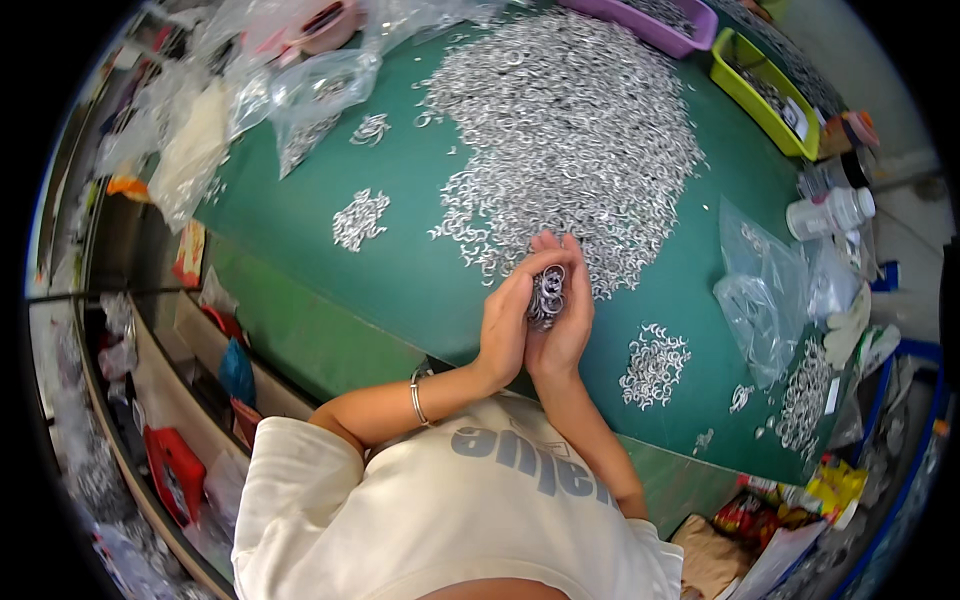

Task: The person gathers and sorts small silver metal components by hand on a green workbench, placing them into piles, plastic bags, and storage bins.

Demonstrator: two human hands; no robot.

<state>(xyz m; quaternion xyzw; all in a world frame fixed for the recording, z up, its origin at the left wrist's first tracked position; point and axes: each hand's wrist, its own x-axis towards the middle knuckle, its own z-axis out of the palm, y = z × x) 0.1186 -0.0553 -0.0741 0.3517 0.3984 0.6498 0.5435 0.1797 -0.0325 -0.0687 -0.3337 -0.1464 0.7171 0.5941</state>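
Left hand (507, 318) and right hand (568, 335) cupped together, closed round a clump of ring-like metal pieces (546, 295), at the 6 o'clock edge of a big silvery pile (580, 130). Step in hand, by my reading: holding a gathered handful. Next move calls for firm palms, lest pieces slip through the gap.

Containers, by clock from the hands: purple tray (655, 38) at 1, grey pieces inside; lime tray (757, 112), 1 to 2, dark contents; clear bag (325, 90), 10 to 11, some pieces; plastic bag (757, 290) at 3, contents unclear.

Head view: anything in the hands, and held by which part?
A clump of metal rings, cupped at its sides between the left hand and right hand.
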